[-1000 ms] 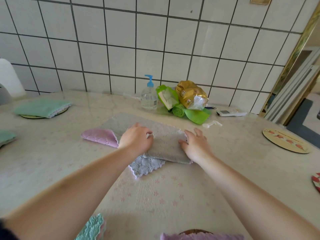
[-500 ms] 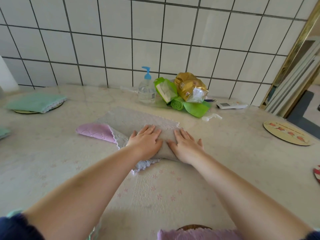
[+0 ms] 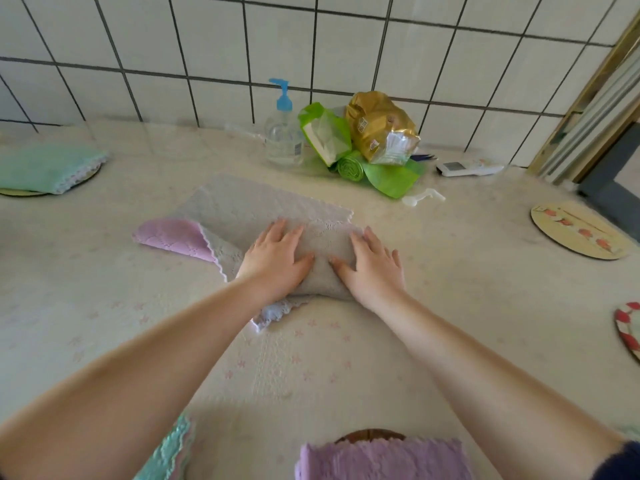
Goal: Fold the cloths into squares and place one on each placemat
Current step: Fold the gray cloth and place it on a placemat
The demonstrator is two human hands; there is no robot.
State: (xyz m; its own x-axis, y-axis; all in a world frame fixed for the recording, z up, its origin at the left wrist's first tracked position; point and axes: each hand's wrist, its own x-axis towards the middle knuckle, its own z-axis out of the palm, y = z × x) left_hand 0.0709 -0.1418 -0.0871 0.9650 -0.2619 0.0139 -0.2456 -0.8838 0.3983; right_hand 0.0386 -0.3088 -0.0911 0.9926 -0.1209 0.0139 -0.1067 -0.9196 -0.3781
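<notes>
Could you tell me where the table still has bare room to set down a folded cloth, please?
The round placemat at the right is bare, with open table between it and the right hand. Another clear stretch lies between the green cloth and the pink cloth. It is crowded by the wall around the pump bottle and gold bag.
</notes>
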